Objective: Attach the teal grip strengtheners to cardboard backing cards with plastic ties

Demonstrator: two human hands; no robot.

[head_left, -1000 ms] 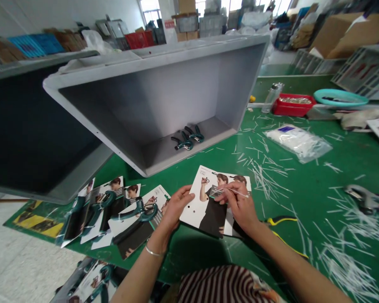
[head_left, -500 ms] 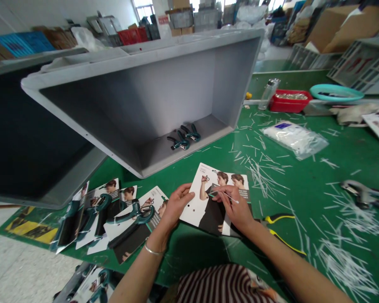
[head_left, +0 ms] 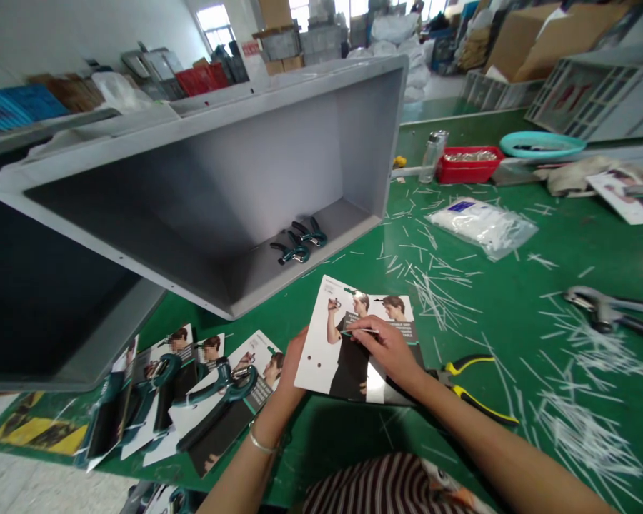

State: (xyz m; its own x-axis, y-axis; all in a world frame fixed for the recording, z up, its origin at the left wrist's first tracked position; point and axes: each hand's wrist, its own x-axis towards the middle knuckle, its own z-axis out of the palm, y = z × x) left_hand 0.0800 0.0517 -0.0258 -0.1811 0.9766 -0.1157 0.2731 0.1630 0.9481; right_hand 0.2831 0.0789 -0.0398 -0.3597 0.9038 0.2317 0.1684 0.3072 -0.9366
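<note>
In front of me a printed packaging card (head_left: 321,350) lies tilted, overlapping a second matching card (head_left: 399,308) to its right. My right hand (head_left: 391,353) pinches a thin white cable tie (head_left: 369,330) against the front card, near a small hole beside the printed arm. My left hand (head_left: 291,371) reaches behind the left edge of the front card, its fingers hidden. To the left, several cards (head_left: 246,351) carry dark green hand grip exercisers (head_left: 236,382). Two loose hand grip exercisers (head_left: 300,243) lie in a grey bin.
The grey plastic bin (head_left: 354,107) lies on its side behind the cards. Yellow-black pliers (head_left: 482,403) rest beside my right forearm. Loose white ties (head_left: 589,435) litter the green table, with a plastic bag (head_left: 485,225), a red tray (head_left: 469,171) and another hand grip exerciser (head_left: 603,307) at right.
My left hand has slid from the front card's left edge to behind it. My right hand has brought the cable tie's tip to the card. The view has shifted slightly right.
</note>
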